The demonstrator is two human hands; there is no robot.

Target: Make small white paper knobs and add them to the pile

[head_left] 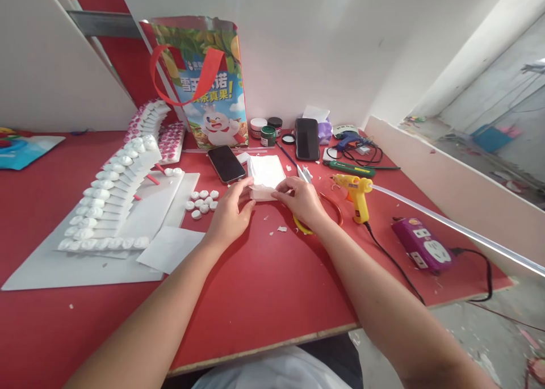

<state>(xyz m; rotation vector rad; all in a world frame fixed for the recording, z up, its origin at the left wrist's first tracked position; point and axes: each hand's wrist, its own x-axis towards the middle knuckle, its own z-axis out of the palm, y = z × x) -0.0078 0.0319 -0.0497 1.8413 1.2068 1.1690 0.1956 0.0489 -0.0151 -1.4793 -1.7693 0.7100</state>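
My left hand and my right hand are at the two ends of a thin white paper strip, just in front of a stack of white paper. The right thumb and fingers pinch the strip's right end. At its left end my left fingers are closed on the paper, partly hidden, with the thumb a little apart. Scissors with orange and yellow handles lie partly under my right hand. Small white rolled pieces sit left of my left hand.
On the left, a curved white paper piece edged with rolls stands on white board. A phone, a gift bag, paint jars and another phone are behind. Right are a yellow glue gun and purple power strip.
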